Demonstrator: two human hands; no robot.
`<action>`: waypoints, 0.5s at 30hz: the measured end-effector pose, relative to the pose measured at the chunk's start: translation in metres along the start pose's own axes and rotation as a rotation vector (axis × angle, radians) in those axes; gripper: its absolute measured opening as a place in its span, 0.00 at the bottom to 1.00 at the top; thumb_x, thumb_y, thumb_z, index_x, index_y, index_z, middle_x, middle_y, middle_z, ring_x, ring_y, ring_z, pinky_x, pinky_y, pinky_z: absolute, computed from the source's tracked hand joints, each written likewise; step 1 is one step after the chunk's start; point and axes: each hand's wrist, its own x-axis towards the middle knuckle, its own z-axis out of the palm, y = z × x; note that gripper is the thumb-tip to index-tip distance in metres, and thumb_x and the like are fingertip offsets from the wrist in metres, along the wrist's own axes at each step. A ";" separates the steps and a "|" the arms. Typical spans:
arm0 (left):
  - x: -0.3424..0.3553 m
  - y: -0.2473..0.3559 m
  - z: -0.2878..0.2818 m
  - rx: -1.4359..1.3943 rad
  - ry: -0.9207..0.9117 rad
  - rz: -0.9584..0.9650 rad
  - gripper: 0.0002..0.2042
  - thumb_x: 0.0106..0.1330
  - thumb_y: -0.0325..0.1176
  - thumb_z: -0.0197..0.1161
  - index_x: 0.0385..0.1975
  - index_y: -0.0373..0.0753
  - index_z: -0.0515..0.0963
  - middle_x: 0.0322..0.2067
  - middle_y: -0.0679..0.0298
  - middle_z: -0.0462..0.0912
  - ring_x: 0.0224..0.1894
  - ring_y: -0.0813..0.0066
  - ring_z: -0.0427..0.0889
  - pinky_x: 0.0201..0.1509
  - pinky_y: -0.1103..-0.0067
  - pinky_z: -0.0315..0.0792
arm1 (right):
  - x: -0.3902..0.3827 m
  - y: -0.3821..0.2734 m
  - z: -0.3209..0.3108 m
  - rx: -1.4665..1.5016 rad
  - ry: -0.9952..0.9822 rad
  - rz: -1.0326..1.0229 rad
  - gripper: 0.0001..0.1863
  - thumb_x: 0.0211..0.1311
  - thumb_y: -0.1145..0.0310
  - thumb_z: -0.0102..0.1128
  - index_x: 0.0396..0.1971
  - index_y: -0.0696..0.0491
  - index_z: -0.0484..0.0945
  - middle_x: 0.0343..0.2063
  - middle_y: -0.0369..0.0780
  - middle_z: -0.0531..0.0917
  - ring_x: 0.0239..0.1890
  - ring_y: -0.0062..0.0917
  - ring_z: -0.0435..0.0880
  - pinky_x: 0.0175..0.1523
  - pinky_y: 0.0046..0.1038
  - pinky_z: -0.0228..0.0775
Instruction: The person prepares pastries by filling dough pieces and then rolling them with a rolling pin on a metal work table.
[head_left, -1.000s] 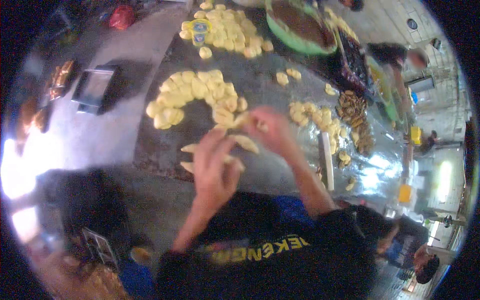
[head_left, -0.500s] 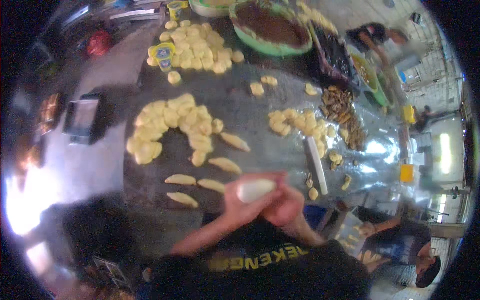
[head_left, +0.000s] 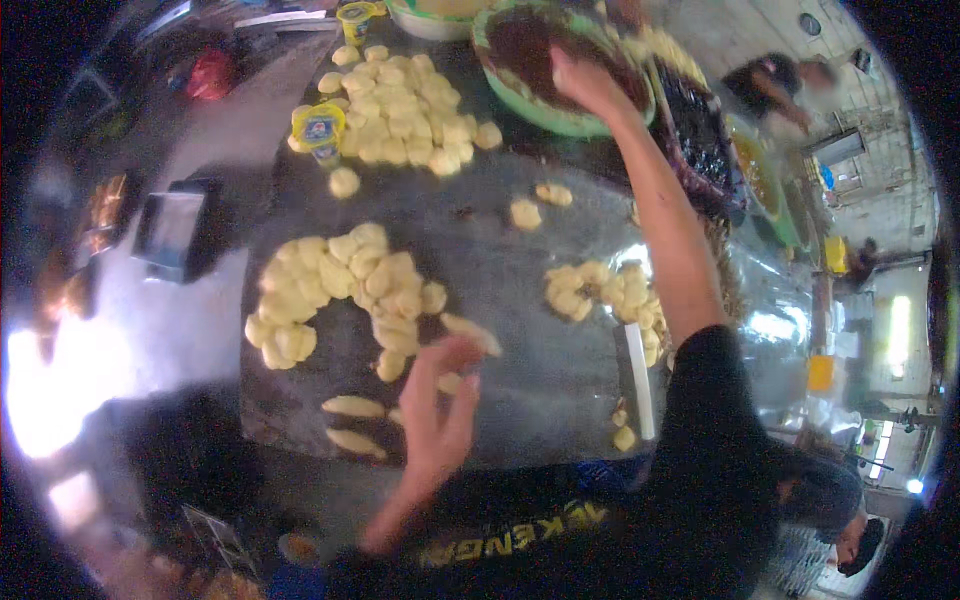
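Note:
My right hand [head_left: 588, 85] reaches far forward over a green basin [head_left: 520, 100] of dark brown filling [head_left: 525, 45]. Its fingers are bunched together; whatever may be in them is hidden. My left hand [head_left: 440, 415] is low over the table, thumb and forefinger apart, with no held piece visible. Just beyond its forefinger lies an elongated dough piece [head_left: 472, 333], and another [head_left: 449, 384] shows in the gap by the thumb. Left of that hand are two more long dough pieces, one [head_left: 353, 406] above the other [head_left: 356, 443]. A curved cluster of dough balls [head_left: 345, 265] lies farther off.
Many dough balls [head_left: 405, 105] cover the far left, beside yellow plastic cups [head_left: 318, 128]. A white bar [head_left: 639, 380] lies at right near more dough [head_left: 630, 290]. Beyond my right arm stands a dark tray [head_left: 695, 130]. Other people [head_left: 835, 510] are at the right.
My hands, together around a pale dough piece before, have parted. The right one has swung forward to the basin; the left has moved slightly left. The dough piece is no longer visible in them.

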 end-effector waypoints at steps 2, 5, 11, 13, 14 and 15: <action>-0.004 -0.004 -0.006 0.022 0.017 -0.059 0.15 0.60 0.20 0.56 0.48 0.31 0.73 0.42 0.56 0.79 0.45 0.68 0.79 0.53 0.75 0.71 | 0.012 0.009 0.026 -0.083 0.004 -0.111 0.42 0.68 0.36 0.23 0.52 0.58 0.75 0.55 0.57 0.74 0.60 0.54 0.69 0.67 0.45 0.56; -0.011 -0.004 -0.018 0.054 0.044 -0.093 0.13 0.60 0.20 0.56 0.45 0.32 0.75 0.40 0.57 0.81 0.44 0.69 0.80 0.52 0.76 0.71 | 0.043 0.023 0.043 -0.176 -0.164 -0.004 0.40 0.69 0.38 0.25 0.58 0.55 0.72 0.58 0.58 0.70 0.64 0.51 0.65 0.70 0.44 0.52; -0.014 -0.002 -0.038 0.176 0.017 -0.035 0.12 0.63 0.22 0.56 0.46 0.32 0.76 0.40 0.58 0.82 0.44 0.69 0.80 0.51 0.76 0.71 | -0.021 -0.032 -0.001 -0.041 0.025 -0.179 0.37 0.69 0.38 0.31 0.40 0.58 0.80 0.42 0.54 0.82 0.46 0.51 0.81 0.55 0.48 0.67; -0.013 0.011 -0.038 0.137 -0.024 -0.097 0.12 0.64 0.22 0.56 0.47 0.32 0.76 0.42 0.60 0.82 0.45 0.69 0.80 0.53 0.77 0.71 | -0.011 0.004 -0.003 -0.105 0.047 -0.088 0.39 0.68 0.36 0.32 0.37 0.59 0.81 0.40 0.52 0.83 0.46 0.48 0.81 0.56 0.45 0.66; -0.014 0.009 -0.039 0.136 -0.040 -0.091 0.12 0.64 0.22 0.56 0.47 0.32 0.76 0.42 0.60 0.82 0.45 0.69 0.80 0.53 0.77 0.71 | -0.008 0.018 -0.002 -0.151 0.047 -0.012 0.40 0.66 0.34 0.33 0.35 0.59 0.81 0.37 0.50 0.85 0.47 0.45 0.82 0.57 0.42 0.65; -0.017 0.006 -0.045 0.069 -0.026 -0.130 0.12 0.65 0.22 0.55 0.48 0.32 0.75 0.43 0.60 0.81 0.46 0.70 0.80 0.54 0.77 0.71 | -0.038 -0.005 0.005 0.111 0.119 -0.003 0.39 0.67 0.36 0.34 0.31 0.58 0.82 0.33 0.47 0.86 0.43 0.39 0.83 0.55 0.39 0.65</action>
